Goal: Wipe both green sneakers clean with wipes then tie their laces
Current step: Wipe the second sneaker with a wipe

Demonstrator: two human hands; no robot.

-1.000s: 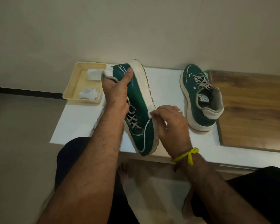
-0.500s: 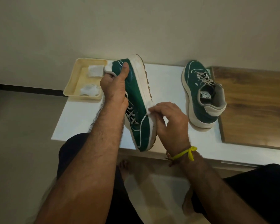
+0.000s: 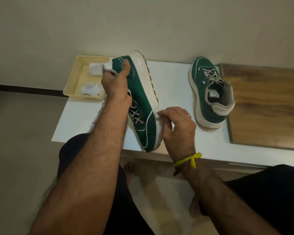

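Note:
My left hand [image 3: 116, 88] grips the heel of a green sneaker [image 3: 141, 99], thumb on its green side, holding it tilted on its side above the white table [image 3: 173, 85], toe toward me. My right hand [image 3: 176, 128] pinches a small white wipe [image 3: 158, 111] against the sneaker's white midsole, near the forefoot. The grey laces of this shoe show beside my left wrist. The second green sneaker [image 3: 209, 92] stands upright on the table to the right, laces loose, untouched.
A cream tray [image 3: 75, 78] with two crumpled white wipes sits at the table's back left corner. A wooden board [image 3: 265, 106] adjoins the table on the right. A wall rises behind. My knees and bare feet are below the table edge.
The wipe in my right hand has slid a little along the midsole toward the heel. The held sneaker stays in my left hand; the camera view shifted slightly.

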